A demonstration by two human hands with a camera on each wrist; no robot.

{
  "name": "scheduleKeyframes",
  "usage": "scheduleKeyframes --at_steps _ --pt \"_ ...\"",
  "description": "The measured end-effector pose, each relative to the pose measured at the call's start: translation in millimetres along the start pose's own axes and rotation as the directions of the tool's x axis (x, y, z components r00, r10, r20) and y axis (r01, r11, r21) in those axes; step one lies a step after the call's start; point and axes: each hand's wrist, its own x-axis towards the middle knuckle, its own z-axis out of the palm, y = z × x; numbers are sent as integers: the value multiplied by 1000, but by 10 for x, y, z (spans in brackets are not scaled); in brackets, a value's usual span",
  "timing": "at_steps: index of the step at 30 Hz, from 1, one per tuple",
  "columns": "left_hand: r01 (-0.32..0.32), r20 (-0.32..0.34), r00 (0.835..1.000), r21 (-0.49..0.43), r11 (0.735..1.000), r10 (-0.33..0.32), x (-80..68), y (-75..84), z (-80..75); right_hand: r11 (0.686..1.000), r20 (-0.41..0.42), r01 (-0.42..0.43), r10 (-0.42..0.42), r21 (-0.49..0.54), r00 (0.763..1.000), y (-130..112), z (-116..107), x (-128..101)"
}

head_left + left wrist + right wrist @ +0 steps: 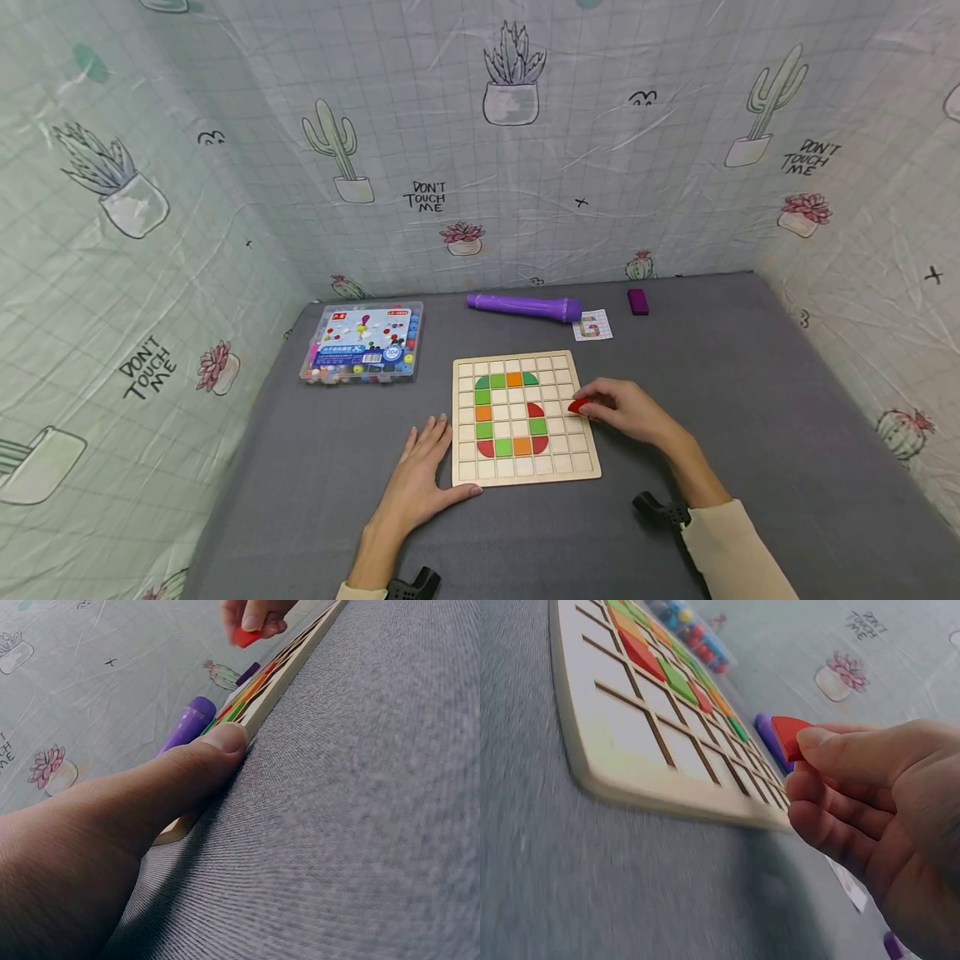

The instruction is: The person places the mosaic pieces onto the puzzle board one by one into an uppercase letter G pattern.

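A wooden grid board point(558, 467) lies on the grey table, with green, orange and red tiles set in its squares in a G-like shape. My right hand point(630, 410) pinches a red quarter-round tile point(786, 736) between thumb and fingers, just above the board's right edge. In the left wrist view the same tile hangs above the far end of the board. My left hand point(420, 477) lies with fingers spread at the board's left side. Its thumb point(225, 739) touches the board's near edge at the corner.
Behind the board lie a purple tube point(525, 307) and a small pattern card point(594, 327), partly under the tube's end. A purple block point(638, 302) sits at the back right. To the left stands a clear plastic box point(362, 343) of coloured balls. Printed cloth walls surround the table.
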Motion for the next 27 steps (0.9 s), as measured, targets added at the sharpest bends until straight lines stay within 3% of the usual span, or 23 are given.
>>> scheduleKeyframes --at_steps 13,27 --pt "17 23 1000 -7 1000 -17 8 -4 11 999 -7 26 -26 37 1000 -138 250 344" --pt "22 28 999 -23 1000 -21 5 3 -10 996 17 84 -84 -33 996 -194 561 578"
